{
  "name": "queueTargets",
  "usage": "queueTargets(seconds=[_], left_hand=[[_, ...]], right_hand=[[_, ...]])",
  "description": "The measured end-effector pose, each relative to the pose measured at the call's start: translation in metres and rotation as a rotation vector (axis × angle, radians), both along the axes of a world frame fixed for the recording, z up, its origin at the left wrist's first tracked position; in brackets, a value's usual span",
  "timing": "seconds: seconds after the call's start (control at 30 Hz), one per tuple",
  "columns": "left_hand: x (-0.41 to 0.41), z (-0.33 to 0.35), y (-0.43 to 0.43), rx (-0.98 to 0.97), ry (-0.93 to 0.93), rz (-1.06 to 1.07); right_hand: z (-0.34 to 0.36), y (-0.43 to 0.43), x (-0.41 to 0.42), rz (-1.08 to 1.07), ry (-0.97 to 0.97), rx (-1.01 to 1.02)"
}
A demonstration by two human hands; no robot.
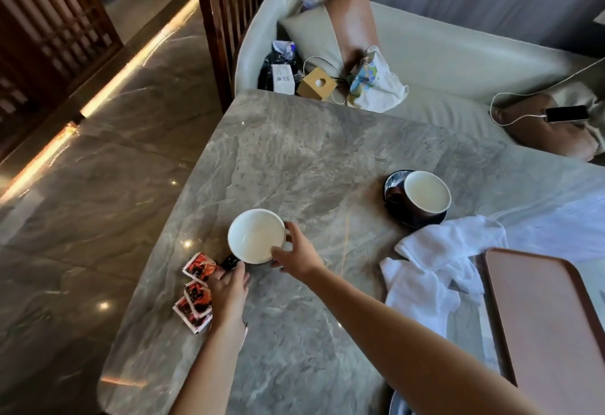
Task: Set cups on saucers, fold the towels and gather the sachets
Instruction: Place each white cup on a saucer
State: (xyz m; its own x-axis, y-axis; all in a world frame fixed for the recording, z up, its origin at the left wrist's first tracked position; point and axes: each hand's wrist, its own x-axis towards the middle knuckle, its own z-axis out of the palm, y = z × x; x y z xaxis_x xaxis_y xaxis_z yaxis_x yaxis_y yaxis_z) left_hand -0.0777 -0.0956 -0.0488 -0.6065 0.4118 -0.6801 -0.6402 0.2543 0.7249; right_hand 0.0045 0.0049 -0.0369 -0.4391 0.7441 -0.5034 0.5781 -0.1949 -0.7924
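Observation:
A dark cup with a white inside (256, 235) is near the table's left edge, above a black saucer (230, 262) of which only a sliver shows. My right hand (296, 254) grips the cup's right rim. My left hand (229, 287) reaches to the saucer's near edge, fingers on it. Red and black sachets (195, 293) lie just left of that hand. A second cup (426, 194) sits on its black saucer (412, 216) at the right. A crumpled white towel (438, 270) lies below it.
A pink tray (550, 323) sits at the table's right front. Behind the grey marble table (311, 159) is a pale sofa (458, 54) with cushions, a tissue box (316, 88), bags and a charging phone (566, 114). Polished floor lies left.

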Motion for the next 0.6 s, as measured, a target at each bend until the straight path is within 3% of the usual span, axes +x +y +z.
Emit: queueTargets(seconds=[0.23, 0.6], left_hand=[[-0.003, -0.013, -0.006, 0.008, 0.080, -0.126], [0.028, 0.009, -0.012, 0.054, 0.229, -0.564]], right_hand=[[-0.004, -0.012, 0.014, -0.167, 0.102, -0.129], [0.014, -0.019, 0.102, -0.142, 0.227, -0.152]])
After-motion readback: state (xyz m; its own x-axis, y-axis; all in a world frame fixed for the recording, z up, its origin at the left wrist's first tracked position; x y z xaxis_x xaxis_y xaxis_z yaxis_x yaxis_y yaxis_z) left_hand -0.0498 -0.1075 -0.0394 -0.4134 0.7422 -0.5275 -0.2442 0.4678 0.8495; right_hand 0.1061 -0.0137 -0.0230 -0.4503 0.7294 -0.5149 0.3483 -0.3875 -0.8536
